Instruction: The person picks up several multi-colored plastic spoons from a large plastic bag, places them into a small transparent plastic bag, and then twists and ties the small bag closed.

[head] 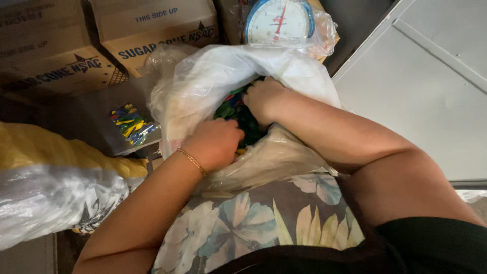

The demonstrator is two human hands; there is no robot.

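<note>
plastic bag point(213, 76): thin, translucent, crinkled, glossy | boxes point(152, 30): matt brown cardboard | scale point(279, 20): glossy dial under clear plastic wrap | skirt point(253, 223): soft matt floral cloth | bracelet point(192, 161): shiny gold metal | clips point(131, 123): bright smooth plastic

1. At your eleven o'clock, stacked cardboard boxes point(109, 38) sit in dim light.
2. At twelve, you see a blue-rimmed dial scale point(279, 20) wrapped in plastic.
3. At two o'clock, a pale grey panelled surface point(426, 91) slants beside you.
</note>
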